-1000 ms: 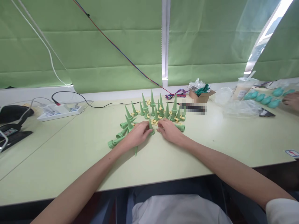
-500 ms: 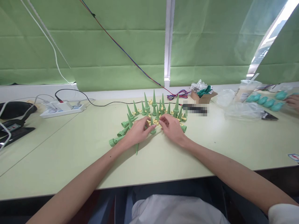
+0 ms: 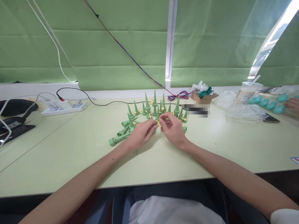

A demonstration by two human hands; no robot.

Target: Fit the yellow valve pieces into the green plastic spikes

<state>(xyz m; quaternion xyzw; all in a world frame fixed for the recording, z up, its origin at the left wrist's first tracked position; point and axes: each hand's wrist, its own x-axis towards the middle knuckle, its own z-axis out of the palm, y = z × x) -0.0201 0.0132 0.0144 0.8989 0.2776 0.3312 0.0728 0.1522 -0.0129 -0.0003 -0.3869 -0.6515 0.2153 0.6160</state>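
Observation:
My left hand [image 3: 143, 133] and my right hand [image 3: 172, 128] nearly meet at the fingertips in the middle of the table. The fingers of both are pinched together, and whatever lies in them is too small to make out. Just behind and under the fingertips lie small yellow plastic pieces [image 3: 159, 123]. Around them stand several green plastic spikes [image 3: 154, 99], points up, some with yellow parts beside their bases. Left of my left hand, green tubes with ribbed caps [image 3: 113, 141] lie on their sides. The left hand partly covers the spikes closest to it.
A black cable ends at a blurred dark object [image 3: 196, 109]. Behind it sits a cardboard box [image 3: 202, 99] with crumpled wrapping. At right are plastic bags, a drink cup [image 3: 247, 92], a phone [image 3: 271, 118], teal bulbs [image 3: 271, 104] and another person's hand [image 3: 291, 105]. A power strip [image 3: 63, 109] lies left.
My left hand has shifted slightly right and its fingers have drawn together, now hiding a spike seen before by its thumb. The right hand stays nearly in place, pinched. The view has moved slightly.

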